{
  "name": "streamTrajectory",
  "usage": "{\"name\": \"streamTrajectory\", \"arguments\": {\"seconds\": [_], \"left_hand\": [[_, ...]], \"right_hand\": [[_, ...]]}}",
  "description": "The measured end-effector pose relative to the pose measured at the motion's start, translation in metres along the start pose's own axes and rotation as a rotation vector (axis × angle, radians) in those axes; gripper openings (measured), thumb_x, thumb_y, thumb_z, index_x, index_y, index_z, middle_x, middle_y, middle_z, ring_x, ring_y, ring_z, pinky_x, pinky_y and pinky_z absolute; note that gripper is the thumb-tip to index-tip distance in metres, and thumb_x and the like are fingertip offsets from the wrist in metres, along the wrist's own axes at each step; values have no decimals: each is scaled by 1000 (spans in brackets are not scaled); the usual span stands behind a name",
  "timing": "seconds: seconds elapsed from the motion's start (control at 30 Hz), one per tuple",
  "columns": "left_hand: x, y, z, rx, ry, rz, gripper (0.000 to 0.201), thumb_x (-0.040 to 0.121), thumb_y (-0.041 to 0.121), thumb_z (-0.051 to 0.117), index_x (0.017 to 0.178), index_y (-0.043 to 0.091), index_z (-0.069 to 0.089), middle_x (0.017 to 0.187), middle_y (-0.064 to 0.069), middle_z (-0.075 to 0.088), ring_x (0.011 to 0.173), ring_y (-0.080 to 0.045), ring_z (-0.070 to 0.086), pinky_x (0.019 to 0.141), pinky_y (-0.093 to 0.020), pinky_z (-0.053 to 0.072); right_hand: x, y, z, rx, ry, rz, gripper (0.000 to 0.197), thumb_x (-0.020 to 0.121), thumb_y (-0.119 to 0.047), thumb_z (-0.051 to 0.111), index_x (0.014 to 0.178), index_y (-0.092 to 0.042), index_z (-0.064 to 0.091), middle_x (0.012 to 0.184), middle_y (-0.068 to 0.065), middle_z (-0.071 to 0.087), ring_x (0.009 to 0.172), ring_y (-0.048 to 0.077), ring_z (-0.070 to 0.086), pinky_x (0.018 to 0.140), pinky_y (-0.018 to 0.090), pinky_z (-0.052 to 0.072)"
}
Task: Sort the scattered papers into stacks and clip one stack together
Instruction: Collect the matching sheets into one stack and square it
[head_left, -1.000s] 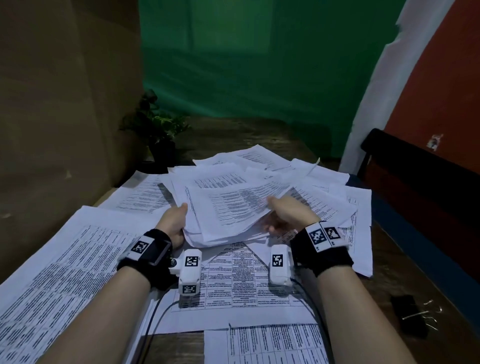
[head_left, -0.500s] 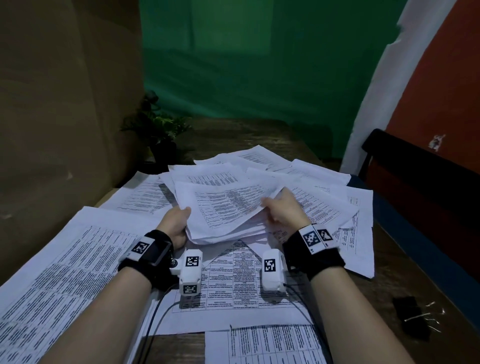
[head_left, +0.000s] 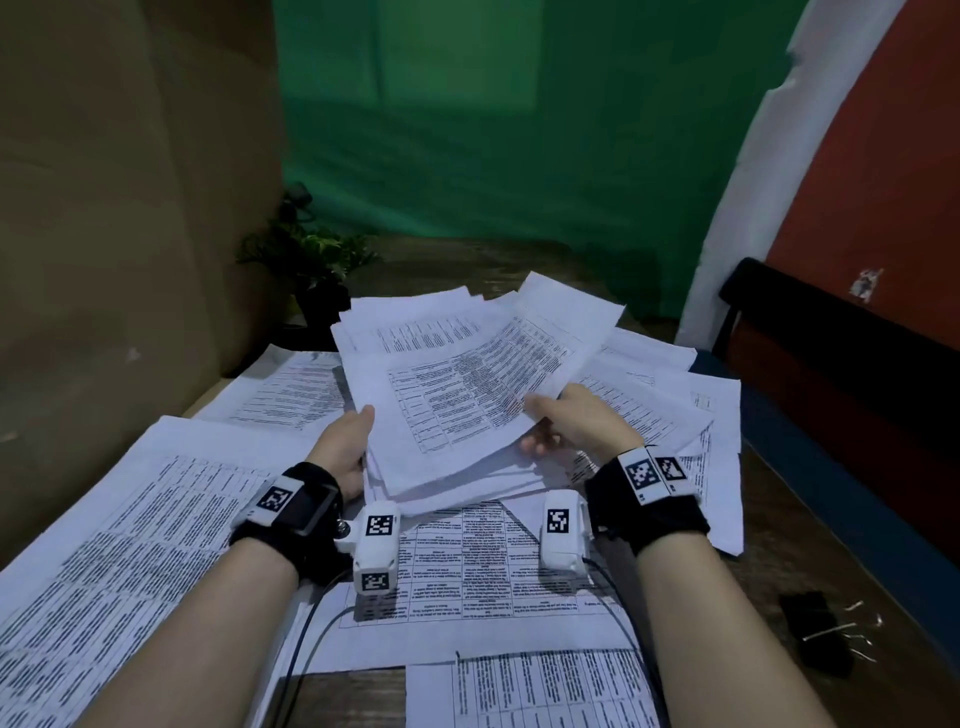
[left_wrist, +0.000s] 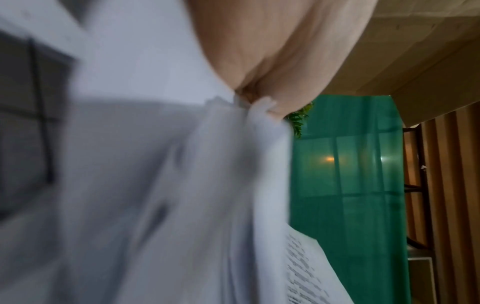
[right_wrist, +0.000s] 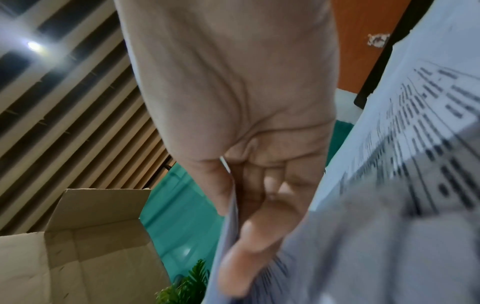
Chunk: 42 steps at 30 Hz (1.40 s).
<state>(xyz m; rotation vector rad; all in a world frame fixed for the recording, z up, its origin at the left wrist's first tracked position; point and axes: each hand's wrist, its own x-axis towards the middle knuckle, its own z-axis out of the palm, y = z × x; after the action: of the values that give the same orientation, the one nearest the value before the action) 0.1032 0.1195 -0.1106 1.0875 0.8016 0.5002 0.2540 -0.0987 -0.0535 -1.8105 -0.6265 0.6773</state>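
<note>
A loose bundle of printed sheets (head_left: 457, 395) is tilted up off the table, far edge raised, between both hands. My left hand (head_left: 345, 441) grips its left edge, thumb on top. My right hand (head_left: 563, 426) pinches the right edge, thumb over the top sheet and fingers underneath. In the left wrist view the bundle (left_wrist: 182, 185) fills the frame, blurred, beside the palm (left_wrist: 272, 51). The right wrist view shows fingers (right_wrist: 249, 242) curled round the sheets (right_wrist: 389, 185). More printed papers (head_left: 467, 561) lie scattered flat on the wooden table (head_left: 810, 561). Black binder clips (head_left: 815, 629) sit at the near right.
A small potted plant (head_left: 306, 260) stands at the far left by the brown cardboard (head_left: 130, 208). A green curtain (head_left: 493, 130) hangs behind. A dark chair back (head_left: 831, 332) is at the right. Cables (head_left: 311, 649) run from the wrist cameras across the near papers.
Both hands have lifted the bundle off the table and tilted its far edge upward. The sheets have fanned out more, and the right hand has moved slightly right.
</note>
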Motion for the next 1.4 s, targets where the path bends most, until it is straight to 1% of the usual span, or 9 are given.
{"name": "streamTrajectory", "arguments": {"seconds": [0.17, 0.3, 0.37, 0.57, 0.77, 0.87, 0.97, 1.17, 1.4], "left_hand": [[7, -3, -1, 118, 34, 15, 21, 103, 16, 35, 102, 16, 56, 113, -9, 60, 106, -29, 57, 106, -49, 38], [11, -5, -5, 139, 44, -12, 20, 101, 15, 38, 96, 6, 56, 104, -13, 61, 99, -30, 58, 103, -49, 40], [6, -4, -2, 136, 38, -19, 20, 101, 13, 38, 98, 2, 55, 101, -17, 62, 94, -31, 59, 98, -46, 44], [2, -4, 2, 2, 17, -28, 47, 101, 38, 42, 129, 2, 53, 122, -14, 64, 113, -32, 61, 105, -49, 42], [-3, -1, 9, -103, -38, -32, 47, 101, 40, 40, 129, 4, 53, 118, -15, 66, 102, -31, 66, 94, -48, 49], [-3, -4, 9, 60, -55, 6, 27, 96, 15, 56, 117, -2, 55, 102, -9, 70, 70, -13, 70, 73, -33, 55], [-3, -7, 8, 202, -79, 58, 34, 86, -7, 62, 119, -8, 54, 109, -21, 66, 66, -18, 71, 54, -27, 57], [-9, 3, 10, 249, -41, 164, 44, 89, -7, 58, 131, 0, 46, 116, -18, 63, 91, -26, 61, 60, -20, 54], [-22, 8, 21, 138, -4, 253, 48, 91, -9, 54, 136, 0, 39, 121, -18, 57, 79, -23, 60, 65, -25, 55]], "right_hand": [[15, 6, -7, -105, 243, -120, 49, 90, -21, 67, 136, -23, 48, 109, 3, 64, 78, 15, 62, 58, 24, 51], [24, 12, -9, -280, 398, -193, 35, 83, -29, 74, 115, -17, 70, 130, 6, 58, 108, 20, 57, 72, 23, 45], [27, 14, -9, -422, 384, -151, 35, 80, -40, 76, 105, -17, 72, 122, 7, 62, 113, 24, 55, 87, 31, 46], [20, 25, -1, -343, 77, 85, 21, 85, -21, 71, 74, -5, 62, 64, 9, 59, 53, 20, 54, 50, 26, 41], [11, 4, -21, 152, 750, -156, 15, 100, -22, 45, 109, -11, 46, 90, 4, 53, 85, 25, 50, 71, 29, 35], [6, 10, -31, 133, 502, 61, 52, 91, -23, 67, 127, -8, 33, 109, 8, 51, 91, 25, 54, 74, 33, 46], [19, 22, -27, 71, 116, 181, 37, 82, 14, 61, 113, -2, 47, 98, 19, 57, 65, 24, 64, 53, 32, 56], [29, 25, -45, 124, 670, -86, 31, 89, 6, 39, 106, -10, 59, 82, 9, 68, 61, 16, 55, 54, 26, 47], [14, 16, -30, 172, 136, 237, 45, 94, -47, 57, 93, -2, 55, 65, 12, 65, 55, 23, 62, 60, 32, 57]]}}
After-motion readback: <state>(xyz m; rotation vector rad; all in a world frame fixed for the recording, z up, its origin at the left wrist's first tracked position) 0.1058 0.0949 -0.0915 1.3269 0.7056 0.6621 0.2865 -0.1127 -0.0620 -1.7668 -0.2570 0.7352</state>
